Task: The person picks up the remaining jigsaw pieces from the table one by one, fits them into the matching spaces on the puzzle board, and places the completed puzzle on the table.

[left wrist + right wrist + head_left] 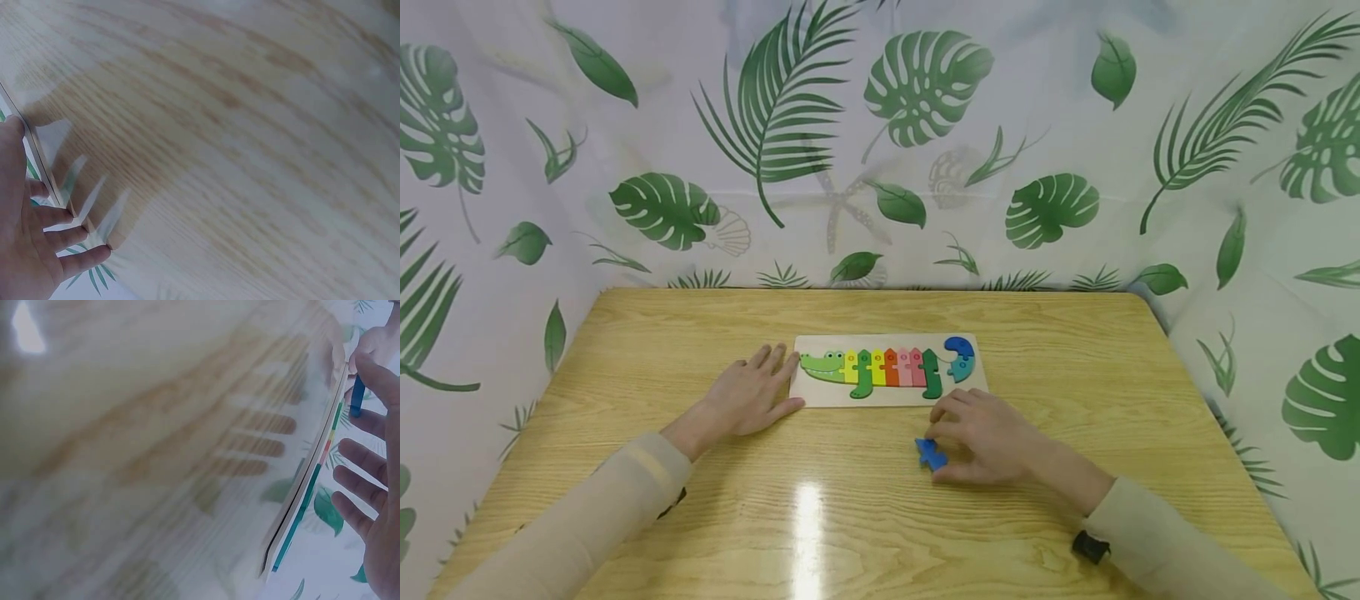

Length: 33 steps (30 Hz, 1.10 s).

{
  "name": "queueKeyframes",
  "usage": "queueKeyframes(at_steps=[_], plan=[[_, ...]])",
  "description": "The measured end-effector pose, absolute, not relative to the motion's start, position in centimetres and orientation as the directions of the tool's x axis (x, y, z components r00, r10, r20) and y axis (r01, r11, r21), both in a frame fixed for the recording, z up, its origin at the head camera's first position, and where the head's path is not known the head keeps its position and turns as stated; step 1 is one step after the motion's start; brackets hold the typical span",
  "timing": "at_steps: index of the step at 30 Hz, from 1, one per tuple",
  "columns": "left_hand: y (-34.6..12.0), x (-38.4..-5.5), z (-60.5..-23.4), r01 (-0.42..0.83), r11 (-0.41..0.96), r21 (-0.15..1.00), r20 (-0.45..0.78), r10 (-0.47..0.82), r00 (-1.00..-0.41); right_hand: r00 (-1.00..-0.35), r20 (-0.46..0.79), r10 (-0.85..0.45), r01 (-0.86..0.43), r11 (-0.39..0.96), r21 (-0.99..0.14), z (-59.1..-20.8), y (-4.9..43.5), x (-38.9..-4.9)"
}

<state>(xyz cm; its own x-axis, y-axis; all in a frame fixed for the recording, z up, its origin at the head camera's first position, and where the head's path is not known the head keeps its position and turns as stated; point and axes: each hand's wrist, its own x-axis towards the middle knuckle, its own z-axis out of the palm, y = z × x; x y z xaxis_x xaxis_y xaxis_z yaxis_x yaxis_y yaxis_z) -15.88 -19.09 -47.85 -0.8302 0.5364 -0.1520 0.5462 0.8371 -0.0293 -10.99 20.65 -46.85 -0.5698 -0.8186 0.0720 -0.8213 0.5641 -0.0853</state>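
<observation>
A crocodile puzzle board (820, 395) lies on the table with a green head, a row of coloured body pieces and a curled blue tail set in it. Between the dark green leg piece (932, 375) and the lighter blue tail piece (962, 368) a bare gap shows. My left hand (752, 392) rests at the board's left end, fingers straight, thumb at the lower corner. In front of the board's right half, my right hand (988, 437) pinches a blue puzzle piece (931, 455) between thumb and index finger. That piece appears edge-on in the right wrist view (357, 395).
The wooden table (700, 533) reaches back to a white curtain (970, 225) printed with green leaves. Light glares off the tabletop (808, 533) in front of the board. A black strap (1090, 547) sits at the right sleeve.
</observation>
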Motion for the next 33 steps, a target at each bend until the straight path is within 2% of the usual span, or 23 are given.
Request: queueKeyframes(at_steps=[13, 33], plan=[[-18.9, -16.3, -47.6, 0.540, 0.841, -0.027, -0.151, 0.530, -0.834, -0.618, 0.174, -0.767, -0.786, 0.604, -0.133, -46.2, 22.4, -13.2], [-18.6, -16.5, -47.5, 0.535, 0.845, -0.028, -0.139, 0.526, -0.839, -0.658, 0.227, -0.718, -0.750, 0.654, -0.102, -46.5, 23.9, -15.7]])
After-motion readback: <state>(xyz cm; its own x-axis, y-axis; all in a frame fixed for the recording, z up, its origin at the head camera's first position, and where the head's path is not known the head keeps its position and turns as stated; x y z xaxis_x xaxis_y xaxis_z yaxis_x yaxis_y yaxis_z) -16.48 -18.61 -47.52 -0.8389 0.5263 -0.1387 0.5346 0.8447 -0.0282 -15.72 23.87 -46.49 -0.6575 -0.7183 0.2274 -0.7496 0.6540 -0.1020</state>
